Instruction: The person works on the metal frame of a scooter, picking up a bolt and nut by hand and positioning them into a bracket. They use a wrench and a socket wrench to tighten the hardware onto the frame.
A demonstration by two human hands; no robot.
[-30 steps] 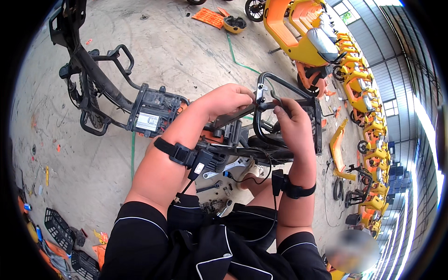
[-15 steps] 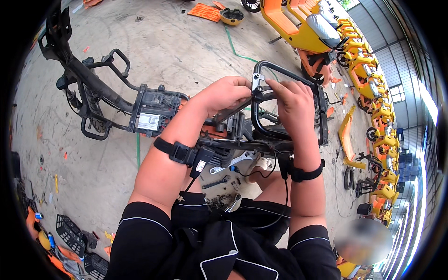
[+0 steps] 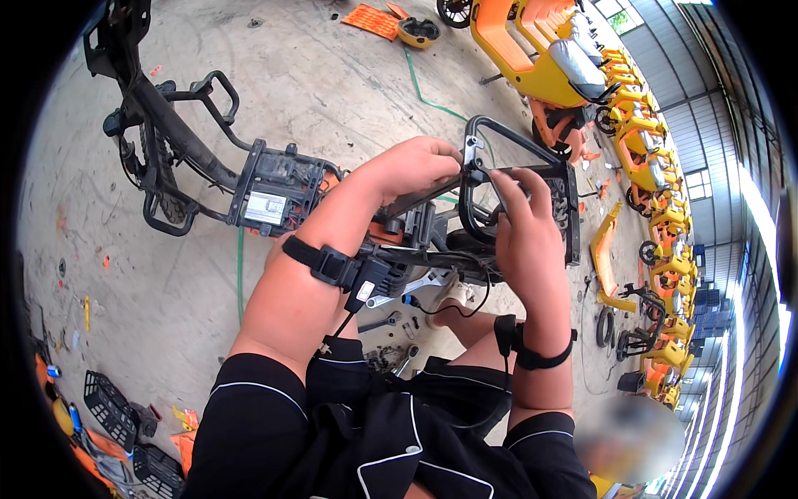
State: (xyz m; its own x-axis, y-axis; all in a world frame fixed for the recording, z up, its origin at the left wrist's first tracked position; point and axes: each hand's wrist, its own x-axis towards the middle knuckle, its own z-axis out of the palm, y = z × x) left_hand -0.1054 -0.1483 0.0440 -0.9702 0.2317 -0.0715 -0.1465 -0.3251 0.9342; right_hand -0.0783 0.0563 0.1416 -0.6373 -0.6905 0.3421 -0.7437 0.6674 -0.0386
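Note:
In front of me stands a stripped scooter frame (image 3: 553,162), with a black tube loop at its rear. A small silver bracket (image 3: 473,153) with a dark knob or bolt sits on the near-left side of the loop. My left hand (image 3: 420,170) is closed against the loop, just left of the bracket; its fingertips are hidden, so what it grips does not show. Right of the bracket is my right hand (image 3: 530,224), its fingers bent but apart, the index fingertip close to the bolt. I cannot tell whether that fingertip touches it.
A battery-like box (image 3: 268,208) is mounted midway along the frame. Wrenches (image 3: 420,284) lie below it on the floor. Yellow scooters (image 3: 532,58) line the right side, near a loose yellow panel (image 3: 611,258). Black crates (image 3: 112,407) lie at lower left; a helmet (image 3: 418,33) lies far off.
My right hand has drawn back slightly downward from the bracket, and its fingers have spread. The left hand keeps its place by the loop. The whole view has shifted a little.

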